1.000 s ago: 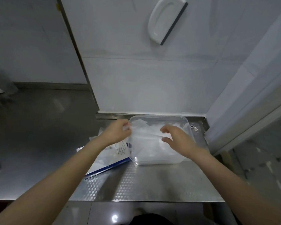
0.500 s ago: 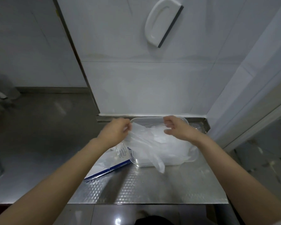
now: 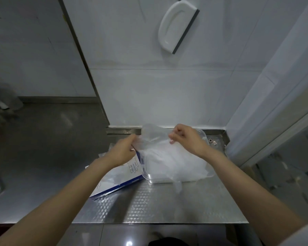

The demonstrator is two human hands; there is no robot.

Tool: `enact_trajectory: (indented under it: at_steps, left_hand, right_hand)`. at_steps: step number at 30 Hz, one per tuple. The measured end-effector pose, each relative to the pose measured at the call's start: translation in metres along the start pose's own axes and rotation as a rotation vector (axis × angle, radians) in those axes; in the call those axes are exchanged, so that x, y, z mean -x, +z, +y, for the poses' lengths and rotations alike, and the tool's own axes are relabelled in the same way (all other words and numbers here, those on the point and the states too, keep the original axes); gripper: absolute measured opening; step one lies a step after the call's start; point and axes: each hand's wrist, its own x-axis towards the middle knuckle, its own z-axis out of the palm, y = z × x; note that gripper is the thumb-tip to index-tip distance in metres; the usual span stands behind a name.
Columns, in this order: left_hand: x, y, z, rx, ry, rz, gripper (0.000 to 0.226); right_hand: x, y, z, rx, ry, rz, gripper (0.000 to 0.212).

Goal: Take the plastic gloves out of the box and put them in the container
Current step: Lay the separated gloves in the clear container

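Left hand (image 3: 122, 153) and right hand (image 3: 187, 139), both grips pinching one glove (image 3: 154, 137) stretched left-right over one container (image 3: 145, 172); one box (image 3: 117, 180) lies beside it.

Commercial kitchen: steel counter (image 3: 167, 208), tiled wall (image 3: 149, 95)

No legible text; the box (image 3: 132, 173) bears only a glove-like outline.

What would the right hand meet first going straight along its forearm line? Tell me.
The right hand pinches the plastic glove, so that film comes first; past it, likely the white wall tile, though depth is unclear.
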Motion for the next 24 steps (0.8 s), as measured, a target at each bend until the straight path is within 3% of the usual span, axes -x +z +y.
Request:
enact_trajectory:
  at_steps: [4, 7, 11, 13, 16, 19, 21, 24]
  left_hand:
    - [-0.003, -0.007, 0.001, 0.173, -0.052, 0.025, 0.054]
    - [-0.008, -0.013, 0.024, 0.337, -0.019, -0.090, 0.071]
    - [-0.022, -0.009, 0.038, 0.229, 0.055, -0.048, 0.022]
    - [-0.032, -0.008, 0.042, 0.142, 0.069, 0.106, 0.004]
    - [-0.038, -0.018, 0.059, 0.159, 0.178, 0.359, 0.009]
    - [-0.031, -0.027, 0.077, 0.206, 0.357, 0.529, 0.008]
    - [-0.022, -0.027, 0.077, 0.187, 0.446, 0.552, 0.013]
    - [-0.012, -0.011, 0.057, -0.016, 0.490, 0.441, 0.018]
  right_hand:
    - [0.001, -0.011, -0.005, 0.006, 0.001, -0.020, 0.016]
    - [0.003, -0.013, -0.010, -0.002, -0.021, -0.082, 0.014]
    - [0.004, -0.022, -0.011, 0.078, -0.010, -0.167, 0.015]
    - [0.001, -0.030, -0.009, 0.191, -0.021, -0.058, 0.022]
    - [-0.001, -0.040, -0.017, 0.257, -0.149, 0.296, 0.028]
    - [0.003, -0.045, -0.031, 0.326, -0.402, 0.521, 0.016]
    - [0.007, -0.046, -0.031, 0.357, -0.494, 0.569, 0.012]
    - [0.014, -0.044, -0.011, 0.435, -0.479, 0.515, 0.016]
